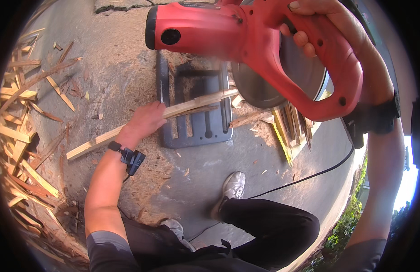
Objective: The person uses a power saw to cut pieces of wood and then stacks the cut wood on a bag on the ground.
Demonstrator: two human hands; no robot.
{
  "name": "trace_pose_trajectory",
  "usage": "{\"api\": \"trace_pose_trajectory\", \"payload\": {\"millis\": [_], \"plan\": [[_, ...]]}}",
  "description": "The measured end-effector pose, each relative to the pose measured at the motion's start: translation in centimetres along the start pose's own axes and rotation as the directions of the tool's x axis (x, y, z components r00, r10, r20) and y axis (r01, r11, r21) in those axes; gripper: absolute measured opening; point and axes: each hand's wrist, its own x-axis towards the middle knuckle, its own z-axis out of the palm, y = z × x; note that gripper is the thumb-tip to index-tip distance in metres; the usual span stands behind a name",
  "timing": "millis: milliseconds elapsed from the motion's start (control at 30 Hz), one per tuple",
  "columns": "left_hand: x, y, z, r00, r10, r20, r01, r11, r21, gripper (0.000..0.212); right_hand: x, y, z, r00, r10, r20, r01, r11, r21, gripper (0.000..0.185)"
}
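Note:
A red power saw with a large round blade, a chop saw (pixel 203 29), fills the top of the view. My right hand (pixel 305 27) is wrapped around its rear handle, fingers by the trigger. My left hand (pixel 143 119) grips a long, thin strip of wood (pixel 97 141) that lies slantwise across the saw's dark metal base (pixel 196 137). The strip's far end reaches close to the blade (pixel 261 85); whether they touch is hidden. A thinner dark sliver (pixel 199 110) lies along the strip. Both of my wrists wear black straps with devices.
Split wood pieces (pixel 22 136) are heaped along the left side. More cut strips (pixel 291 125) lie right of the base, with sawdust around them. A black cable (pixel 308 177) crosses the concrete near my shoe (pixel 234 185). Green plants (pixel 342 227) grow at the lower right.

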Motion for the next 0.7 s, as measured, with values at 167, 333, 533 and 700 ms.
{"api": "trace_pose_trajectory", "payload": {"millis": [167, 333, 533, 700], "plan": [[-0.1, 0.6, -0.2, 0.997, -0.017, 0.069, 0.02, 0.999, -0.045, 0.033, -0.3, 1.3, 1.6, 0.982, -0.105, -0.157, 0.089, 0.99, -0.109, 0.045], [0.8, 0.8, 0.6, 0.999, 0.007, -0.039, -0.01, 0.997, -0.075, 0.031, 0.5, 4.6, 0.8, 0.918, -0.382, -0.105, 0.317, 0.867, -0.385, 0.026], [1.4, 0.5, 0.9, 0.996, -0.042, -0.081, 0.038, 0.998, -0.044, 0.028, 0.4, 7.1, 1.8, 0.902, -0.409, -0.138, 0.328, 0.857, -0.397, 0.019], [1.7, -0.1, 1.1, 0.994, -0.053, -0.094, 0.054, 0.999, 0.007, 0.03, 0.3, 9.4, 2.9, 0.877, -0.465, -0.12, 0.388, 0.834, -0.393, 0.028]]}}
